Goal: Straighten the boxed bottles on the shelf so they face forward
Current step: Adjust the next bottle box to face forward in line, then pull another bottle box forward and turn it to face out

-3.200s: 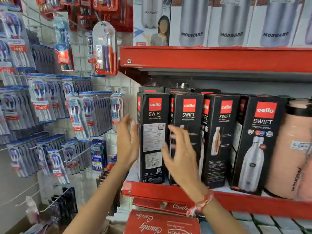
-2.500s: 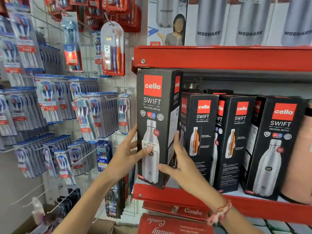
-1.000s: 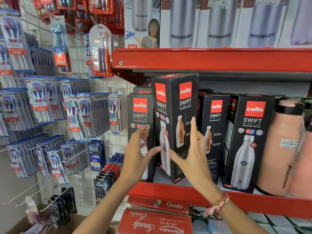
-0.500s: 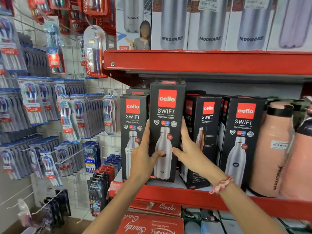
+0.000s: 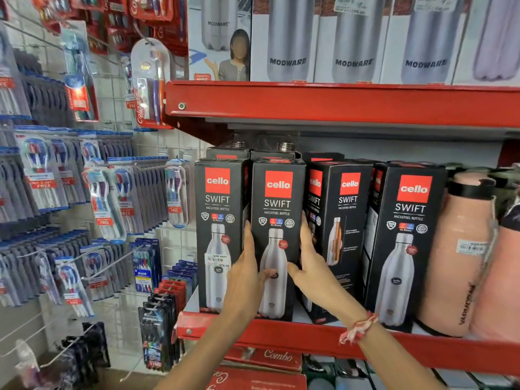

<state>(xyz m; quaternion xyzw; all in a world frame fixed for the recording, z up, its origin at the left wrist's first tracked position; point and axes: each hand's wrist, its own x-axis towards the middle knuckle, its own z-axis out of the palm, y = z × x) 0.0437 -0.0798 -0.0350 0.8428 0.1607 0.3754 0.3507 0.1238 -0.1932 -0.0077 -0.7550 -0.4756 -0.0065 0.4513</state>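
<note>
Several black boxed bottles stand in a row on the red shelf point(image 5: 281, 333). The second box point(image 5: 277, 209) faces forward and stands upright on the shelf. My left hand point(image 5: 246, 277) grips its left side, thumb across the front. My right hand point(image 5: 308, 266) grips its right side. The first box point(image 5: 218, 204) at the left end faces forward. The third box point(image 5: 337, 220) is turned at an angle, showing its side and a corner. The fourth box point(image 5: 408, 220) faces nearly forward, with a sliver of its left side showing.
A pink flask point(image 5: 461, 249) stands right of the boxes. The upper red shelf point(image 5: 337, 104) hangs just above the box tops and carries white bottle boxes point(image 5: 354, 38). Toothbrush packs point(image 5: 107, 198) hang on a wire grid to the left. Red boxes point(image 5: 270, 358) lie below.
I lifted the second box out, turned it from angled to front-facing, and set it down on the shelf beside the first box. Both hands stay on its sides.
</note>
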